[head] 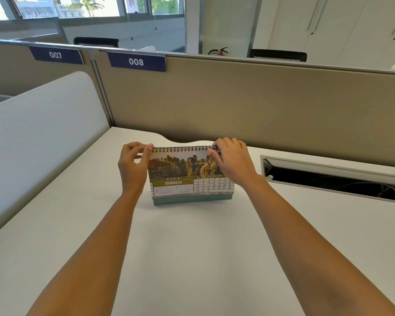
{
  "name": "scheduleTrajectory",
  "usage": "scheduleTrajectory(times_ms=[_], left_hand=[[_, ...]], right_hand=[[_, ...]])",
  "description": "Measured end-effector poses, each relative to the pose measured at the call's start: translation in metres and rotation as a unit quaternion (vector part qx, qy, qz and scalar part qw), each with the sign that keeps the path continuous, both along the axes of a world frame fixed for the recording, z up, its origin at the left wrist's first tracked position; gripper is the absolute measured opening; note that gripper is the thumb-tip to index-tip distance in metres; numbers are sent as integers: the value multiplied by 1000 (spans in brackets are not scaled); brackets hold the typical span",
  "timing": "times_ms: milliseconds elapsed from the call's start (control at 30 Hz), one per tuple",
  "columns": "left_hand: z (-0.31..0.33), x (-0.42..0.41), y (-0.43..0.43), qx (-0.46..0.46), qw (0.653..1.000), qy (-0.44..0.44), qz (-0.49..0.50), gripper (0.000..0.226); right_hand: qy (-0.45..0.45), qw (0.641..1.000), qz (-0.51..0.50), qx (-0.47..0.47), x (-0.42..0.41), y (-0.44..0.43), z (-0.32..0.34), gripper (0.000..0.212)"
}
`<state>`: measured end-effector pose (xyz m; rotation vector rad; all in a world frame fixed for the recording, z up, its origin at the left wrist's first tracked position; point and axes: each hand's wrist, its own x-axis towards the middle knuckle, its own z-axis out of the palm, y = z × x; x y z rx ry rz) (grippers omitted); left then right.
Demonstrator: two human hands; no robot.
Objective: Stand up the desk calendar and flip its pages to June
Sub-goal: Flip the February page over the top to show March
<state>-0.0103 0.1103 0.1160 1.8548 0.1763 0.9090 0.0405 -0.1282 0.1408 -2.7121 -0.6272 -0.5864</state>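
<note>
The desk calendar (187,176) stands upright on the white desk (192,242), its black spiral binding on top and its teal base on the desk. The facing page reads MARCH, with a rocky landscape photo above the date grid. My left hand (132,167) pinches the top left corner at the spiral. My right hand (233,160) grips the top right corner, thumb on the front of the page and fingers over the binding. The right hand covers the page's upper right part.
A tan partition (260,106) with a sign 008 (136,62) rises right behind the calendar. A white curved divider (39,133) borders the desk on the left. An open cable tray slot (333,179) lies in the desk at right.
</note>
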Motion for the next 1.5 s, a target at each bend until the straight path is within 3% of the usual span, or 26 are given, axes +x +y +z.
scheduleTrajectory(times_ms=[200,333,467,600,900,1500], left_hand=[[-1,-1,1,-31,999,29,-5,30],[0,-2,0,-33,999,28,-7,29],[0,-2,0,-38,999,35,-7,30],[0,-1,-1,-31,998,46,-3,32],[0,1,-1,-31,998,60,2,33],[0,-1,-2,-46,997,54,7,33]], right_hand=[[-11,985,-8,171,-16,-2,-7,40],[-19,932,-80,354,-32,-5,-20,42],[58,868,-135,475,-47,-8,-40,37],[110,863,-146,470,-56,-11,-58,37],[94,877,-67,467,-34,-13,-27,42],[130,835,-204,494,-51,-10,-61,25]])
